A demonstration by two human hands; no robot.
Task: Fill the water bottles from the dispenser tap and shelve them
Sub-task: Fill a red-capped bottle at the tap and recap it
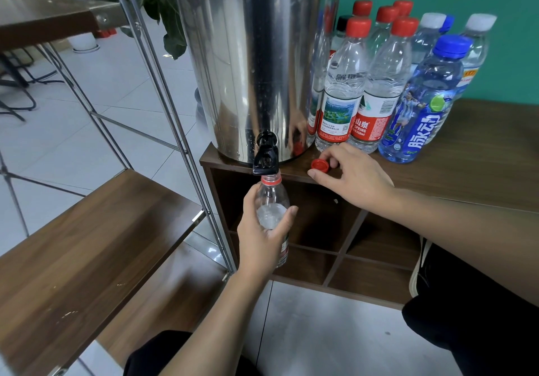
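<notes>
We see the left hand [262, 230] wrapped around an uncapped clear bottle [272, 209], holding it upright with its red-ringed mouth directly under the black tap [265, 157] of the steel dispenser [248, 55]. We cannot tell whether water is running. The right hand [353, 174] rests on the brown cabinet top [466, 157], its fingertips around a loose red cap [320, 164] that lies just in front of the dispenser's base; we cannot say for certain whether the cap is pinched or only touched. To the right of the dispenser, on the same top, stands a cluster of capped bottles: red-capped ones [341, 84] nearest, a blue-capped bottle [420, 104] beside them, white-capped ones [478, 43] behind. Below the cabinet top are open cubbyholes [320, 224], and to the left a wood-and-metal shelf unit [87, 230].
</notes>
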